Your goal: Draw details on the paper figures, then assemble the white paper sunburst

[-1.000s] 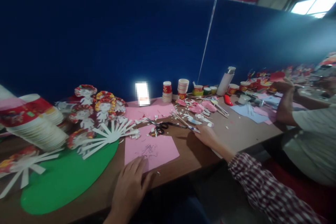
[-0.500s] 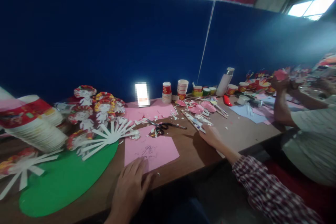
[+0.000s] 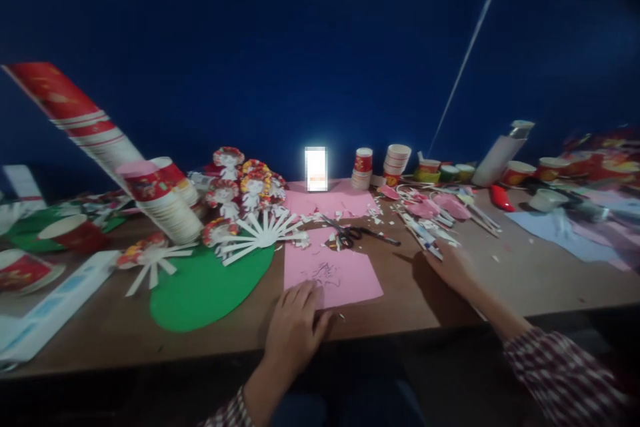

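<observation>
My left hand (image 3: 296, 317) lies flat with fingers stretched over the lower left corner of a pink sheet of paper (image 3: 357, 280) with dark pen marks. Against the far end of my right hand (image 3: 450, 273) is a slim white and blue strip (image 3: 425, 238); the fingers are blurred, so their grip is unclear. Black scissors (image 3: 349, 235) lie between the hands, just beyond the marked sheet. Left of the sheet, a white pleated paper fan shape (image 3: 265, 233) overlaps a green oval sheet (image 3: 200, 293).
Small paper figures (image 3: 255, 183) with red and yellow trim stand behind the fan shape. A long leaning stack of paper cups (image 3: 175, 213) is at left. At the back are a bright screen (image 3: 316, 170), more cups (image 3: 397, 163) and a pale bottle (image 3: 500, 157). White scraps litter the middle.
My view has turned left, bringing more cups and a long white box into sight; the co-worker at right is out of view. Both hands keep about the same places on the table.
</observation>
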The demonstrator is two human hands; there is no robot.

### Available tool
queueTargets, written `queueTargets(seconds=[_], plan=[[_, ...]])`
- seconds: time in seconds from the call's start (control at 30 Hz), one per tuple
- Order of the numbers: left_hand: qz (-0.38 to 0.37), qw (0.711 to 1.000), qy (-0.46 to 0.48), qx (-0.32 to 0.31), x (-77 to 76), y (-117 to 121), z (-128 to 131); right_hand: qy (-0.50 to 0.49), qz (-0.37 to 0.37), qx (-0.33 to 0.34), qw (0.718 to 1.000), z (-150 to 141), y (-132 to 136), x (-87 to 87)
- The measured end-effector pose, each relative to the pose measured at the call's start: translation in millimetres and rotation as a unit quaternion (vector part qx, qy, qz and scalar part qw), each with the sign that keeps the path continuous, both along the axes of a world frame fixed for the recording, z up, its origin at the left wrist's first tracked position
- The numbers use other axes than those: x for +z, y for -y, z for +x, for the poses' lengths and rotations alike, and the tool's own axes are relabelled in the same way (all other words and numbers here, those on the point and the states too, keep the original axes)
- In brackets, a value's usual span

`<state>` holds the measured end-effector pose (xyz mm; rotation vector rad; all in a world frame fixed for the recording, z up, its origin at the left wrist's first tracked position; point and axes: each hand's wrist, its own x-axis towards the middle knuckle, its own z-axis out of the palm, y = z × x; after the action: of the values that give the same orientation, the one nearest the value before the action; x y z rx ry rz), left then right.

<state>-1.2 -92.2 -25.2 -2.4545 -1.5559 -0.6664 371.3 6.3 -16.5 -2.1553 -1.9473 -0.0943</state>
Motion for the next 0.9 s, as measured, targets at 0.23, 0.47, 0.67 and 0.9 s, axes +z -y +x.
queueTargets(seconds=[0.23,0.47,0.67,0.9], plan=[[-0.036,0.999,0.032,-0.001,3.3,2.9,1.0,-0.035,0.121,0.026,0.992,2.4,8.8,-26.4],[-0.077,0.996,0.053,-0.011,6.7,3.8,1.5,-0.004,0.123,0.044,0.991,4.4,7.8,-34.1],[-0.047,0.998,0.049,-0.009,10.6,6.7,-2.9,-0.002,0.126,0.049,0.991,3.2,11.2,-32.3],[-0.044,0.997,0.003,0.057,46.8,-49.6,-36.5,0.011,0.095,0.006,0.995,1.0,13.4,-33.3]])
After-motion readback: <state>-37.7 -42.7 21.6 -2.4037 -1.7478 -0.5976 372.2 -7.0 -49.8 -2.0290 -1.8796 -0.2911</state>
